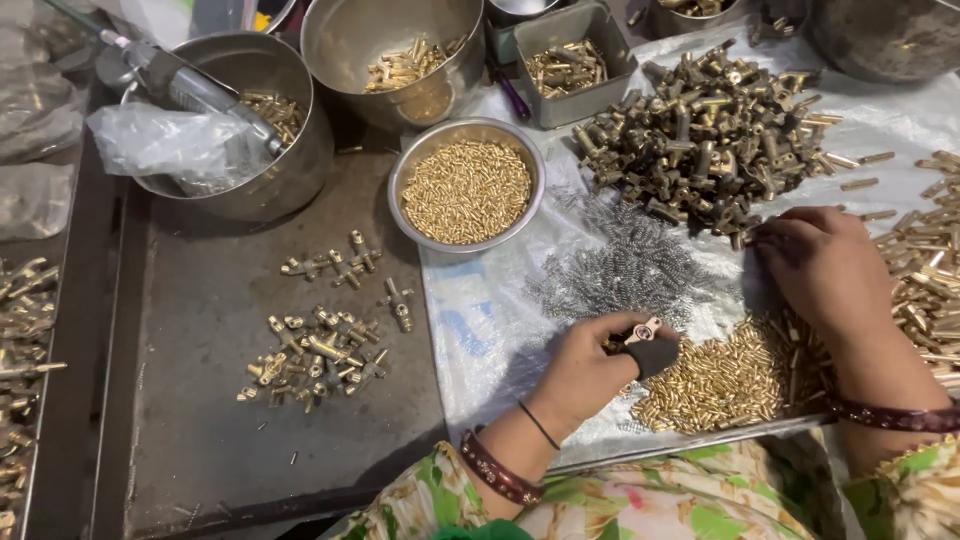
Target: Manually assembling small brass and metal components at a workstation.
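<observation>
While the left hand (590, 365) pinches one brass fitting (643, 328), the right hand (825, 265) rests unclenched among countless fittings.

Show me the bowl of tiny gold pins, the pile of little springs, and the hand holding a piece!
Round steel bowl (415, 160): head view, bare left rim.
Pile of springs (625, 265): head view, middle of the heap.
Left hand (585, 370): head view, back of the hand.

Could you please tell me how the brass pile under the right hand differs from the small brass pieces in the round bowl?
The big fittings pile lies loose on the plastic sheet; the bowl's pieces sit inside a steel bowl. The fittings are larger, darker and T-shaped; the bowl's pieces are tiny, bright and uniform. The right hand touches the fittings pile only. Both are brass-coloured.
</observation>
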